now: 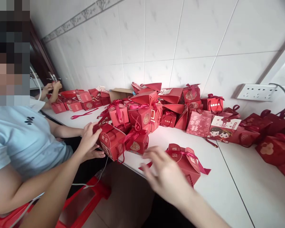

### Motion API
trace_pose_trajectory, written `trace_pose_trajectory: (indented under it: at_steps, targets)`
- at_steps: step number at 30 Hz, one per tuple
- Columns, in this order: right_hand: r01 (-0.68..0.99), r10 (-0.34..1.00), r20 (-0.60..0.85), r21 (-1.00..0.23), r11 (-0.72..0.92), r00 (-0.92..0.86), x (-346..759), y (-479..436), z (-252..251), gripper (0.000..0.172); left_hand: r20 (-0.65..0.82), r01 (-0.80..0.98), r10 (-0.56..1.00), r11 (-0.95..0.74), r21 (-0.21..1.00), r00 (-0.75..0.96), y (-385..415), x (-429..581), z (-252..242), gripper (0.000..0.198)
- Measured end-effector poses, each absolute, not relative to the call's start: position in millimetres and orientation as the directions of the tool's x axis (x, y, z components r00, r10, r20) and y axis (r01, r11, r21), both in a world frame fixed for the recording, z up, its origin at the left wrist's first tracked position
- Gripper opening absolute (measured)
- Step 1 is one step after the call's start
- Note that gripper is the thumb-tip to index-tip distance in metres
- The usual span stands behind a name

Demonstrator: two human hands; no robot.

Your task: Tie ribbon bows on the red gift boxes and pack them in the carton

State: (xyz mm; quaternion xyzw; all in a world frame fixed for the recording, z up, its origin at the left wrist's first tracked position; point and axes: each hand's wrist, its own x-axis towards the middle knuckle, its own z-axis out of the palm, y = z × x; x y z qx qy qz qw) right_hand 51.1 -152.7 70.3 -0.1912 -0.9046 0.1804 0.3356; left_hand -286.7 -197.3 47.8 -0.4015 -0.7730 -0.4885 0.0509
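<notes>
Head: ribboned box (pixel 189 164) partly behind right hand (pixel 165 171)

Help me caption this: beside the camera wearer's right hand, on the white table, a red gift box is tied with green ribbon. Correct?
No, the head view shows crimson ribbon, not green; the red gift box is beside the right hand on the white table.

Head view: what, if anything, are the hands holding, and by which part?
The left hand appears to hold a red rope-handled gift box by its left end. Whether the right hand grips the dark-red ribbon cannot be told.
</notes>
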Motion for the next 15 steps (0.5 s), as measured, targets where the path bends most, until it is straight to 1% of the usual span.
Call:
trace_pose_trajectory:
  at_steps: [1, 2, 3, 4, 6, 7, 9, 11, 13, 15]
  targets:
    - [0.2, 0.43, 0.51, -0.444, 0.873, -0.745, 24, -158, 70, 0.022, 0.428, 0.641, 0.598, 0.193, 0.743, -0.677, -193, -295, 50, 0.039]
    - [0.203, 0.41, 0.47, -0.43, 0.88, -0.781, -2, -163, 69, 0.029, 0.396, 0.619, 0.623, 0.186, 0.763, -0.675, -191, -302, 52, 0.035]
    - [0.229, 0.417, 0.436, -0.421, 0.878, -0.798, -26, -167, 68, 0.038, 0.379, 0.607, 0.639, 0.177, 0.774, -0.669, -190, -308, 53, 0.034]
    - [0.267, 0.448, 0.405, -0.429, 0.863, -0.797, -47, -169, 66, 0.044, 0.367, 0.596, 0.65, 0.167, 0.786, -0.665, -191, -312, 55, 0.033]
    - [0.339, 0.506, 0.35, -0.44, 0.832, -0.788, -79, -173, 62, 0.048, 0.353, 0.578, 0.67, 0.14, 0.804, -0.653, -198, -317, 57, 0.034]
    - [0.368, 0.53, 0.333, -0.441, 0.818, -0.78, -90, -173, 59, 0.044, 0.346, 0.57, 0.683, 0.125, 0.812, -0.643, -203, -318, 59, 0.033]
    - [0.401, 0.552, 0.32, -0.431, 0.809, -0.77, -102, -173, 54, 0.029, 0.32, 0.546, 0.72, 0.098, 0.832, -0.616, -215, -318, 61, 0.031]
    - [0.393, 0.549, 0.331, -0.434, 0.811, -0.767, -103, -171, 51, 0.017, 0.289, 0.513, 0.755, 0.071, 0.856, -0.588, -226, -316, 61, 0.033]
    - [0.35, 0.538, 0.352, -0.473, 0.808, -0.766, -98, -167, 51, 0.012, 0.269, 0.472, 0.775, 0.042, 0.881, -0.571, -235, -313, 62, 0.037]
    - [0.267, 0.531, 0.395, -0.553, 0.789, -0.75, -88, -163, 56, 0.006, 0.27, 0.433, 0.77, 0.009, 0.901, -0.578, -240, -311, 62, 0.041]
